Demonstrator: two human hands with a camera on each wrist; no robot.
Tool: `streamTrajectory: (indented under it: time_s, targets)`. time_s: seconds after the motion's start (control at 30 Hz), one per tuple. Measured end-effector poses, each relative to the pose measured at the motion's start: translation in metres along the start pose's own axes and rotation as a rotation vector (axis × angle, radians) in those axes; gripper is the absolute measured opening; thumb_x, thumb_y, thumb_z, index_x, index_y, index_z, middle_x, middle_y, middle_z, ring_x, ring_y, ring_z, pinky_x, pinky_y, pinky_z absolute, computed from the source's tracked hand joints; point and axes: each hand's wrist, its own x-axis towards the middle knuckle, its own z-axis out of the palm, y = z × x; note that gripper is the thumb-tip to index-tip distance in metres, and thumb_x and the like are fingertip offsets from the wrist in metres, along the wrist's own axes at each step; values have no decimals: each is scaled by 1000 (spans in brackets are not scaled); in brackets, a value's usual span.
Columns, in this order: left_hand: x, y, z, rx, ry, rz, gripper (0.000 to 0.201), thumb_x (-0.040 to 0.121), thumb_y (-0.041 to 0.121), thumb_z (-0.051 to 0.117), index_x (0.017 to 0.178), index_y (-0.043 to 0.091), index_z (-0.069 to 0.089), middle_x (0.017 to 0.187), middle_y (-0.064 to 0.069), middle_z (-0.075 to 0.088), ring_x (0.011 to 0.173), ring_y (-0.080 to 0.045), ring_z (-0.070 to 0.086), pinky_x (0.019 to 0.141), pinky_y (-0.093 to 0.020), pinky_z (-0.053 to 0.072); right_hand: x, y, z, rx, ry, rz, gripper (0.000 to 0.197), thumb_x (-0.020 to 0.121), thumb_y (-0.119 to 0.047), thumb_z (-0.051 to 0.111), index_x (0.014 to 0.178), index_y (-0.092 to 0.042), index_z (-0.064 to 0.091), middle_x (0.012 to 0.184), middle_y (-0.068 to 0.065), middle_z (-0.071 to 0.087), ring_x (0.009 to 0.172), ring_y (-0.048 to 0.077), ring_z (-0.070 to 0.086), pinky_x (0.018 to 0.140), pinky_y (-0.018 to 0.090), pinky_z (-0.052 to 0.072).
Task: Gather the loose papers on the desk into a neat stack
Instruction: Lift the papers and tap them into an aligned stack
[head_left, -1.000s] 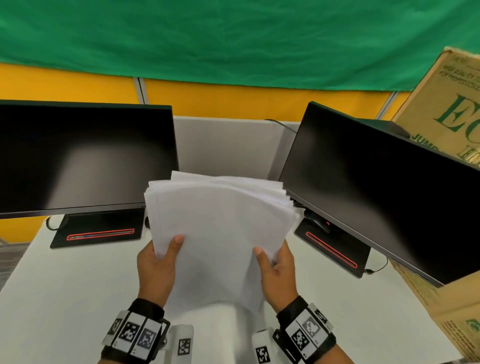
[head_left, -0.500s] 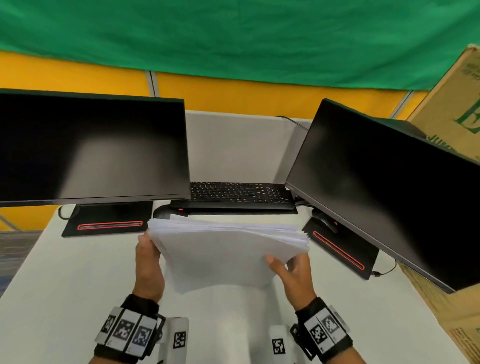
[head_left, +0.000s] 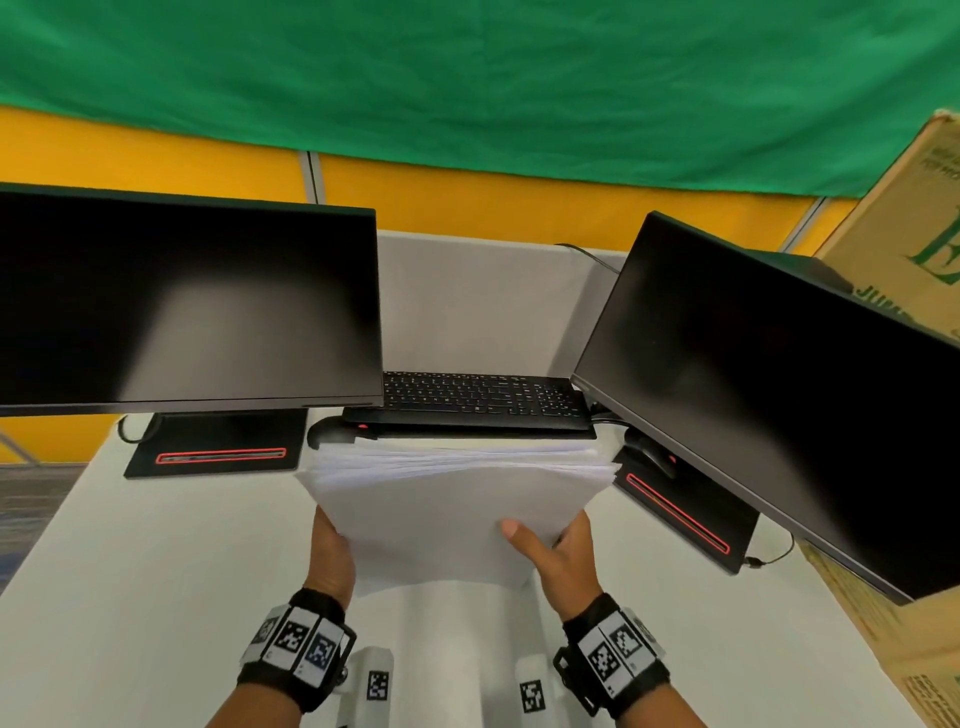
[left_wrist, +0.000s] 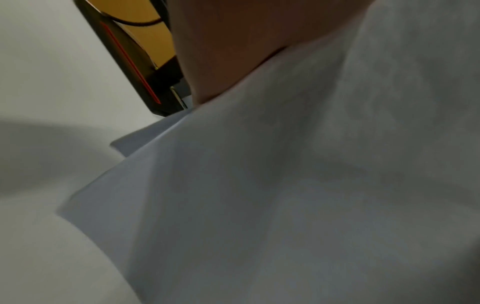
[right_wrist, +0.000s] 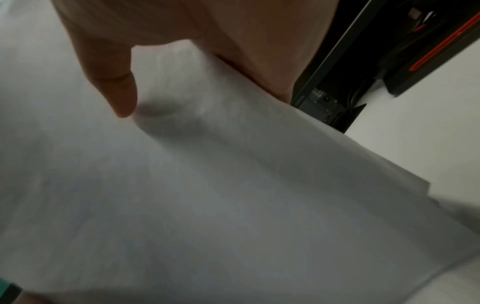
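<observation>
A thick bundle of white papers (head_left: 452, 499) is held upright on its lower edge over the white desk (head_left: 130, 597), in the middle of the head view. Its top edges are slightly uneven. My left hand (head_left: 332, 545) grips the bundle's left side, fingers hidden behind the sheets. My right hand (head_left: 556, 551) grips the right side with the thumb laid on the front sheet. The wrist views are filled by the papers (left_wrist: 285, 195) (right_wrist: 207, 185), with part of my left hand (left_wrist: 246, 41) and my right thumb (right_wrist: 114, 82) against them.
A black keyboard (head_left: 483, 397) lies just behind the papers. Black monitors stand at the left (head_left: 182, 301) and the right (head_left: 769, 374), each on a base with a red stripe. A cardboard box (head_left: 909, 249) rises at the far right.
The bundle has come down from chest height, where it hid the keyboard, to the desk. My left thumb has left the front sheet and that hand now holds the side.
</observation>
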Motion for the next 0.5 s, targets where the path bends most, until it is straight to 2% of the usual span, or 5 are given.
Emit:
streamTrajectory:
  time_s: [0.1, 0.17, 0.23, 0.37, 0.5]
  targets:
    - [8, -5, -6, -23, 75, 18, 45, 102, 19, 19, 77, 27, 56, 50, 20, 66, 48, 7, 58, 62, -24, 46, 3, -1, -2, 14, 28, -27, 77, 57, -30, 80, 123, -2, 52, 112, 17, 68, 102, 27, 67, 82, 33, 59]
    - [13, -11, -8, -7, 56, 5, 49, 101, 20, 19, 76, 27, 61, 54, 17, 68, 55, -3, 60, 70, -30, 43, 5, -5, -2, 20, 37, -45, 76, 58, -29, 80, 124, -4, 52, 114, 14, 68, 105, 25, 66, 82, 29, 57]
    - [14, -14, -7, -17, 46, -44, 50, 101, 23, 21, 74, 28, 64, 55, 14, 70, 52, -2, 63, 67, -30, 45, 6, -6, 1, 15, 3, -58, 75, 60, -27, 80, 126, -5, 51, 116, 13, 68, 107, 24, 66, 85, 30, 56]
    - [18, -22, -10, -44, 37, -206, 65, 97, 48, 21, 63, 25, 72, 55, 8, 72, 50, -5, 66, 61, -27, 51, 10, -6, 2, 60, 33, -56, 81, 60, -29, 79, 131, -9, 47, 120, 13, 65, 109, 25, 65, 86, 33, 57]
    - [16, -36, -19, 17, 77, -256, 40, 92, 46, 36, 77, 29, 69, 75, 0, 73, 86, -33, 65, 79, -48, 53, 9, 2, 2, 34, 19, -12, 76, 58, -30, 80, 127, -17, 50, 119, 8, 66, 109, 22, 65, 90, 39, 55]
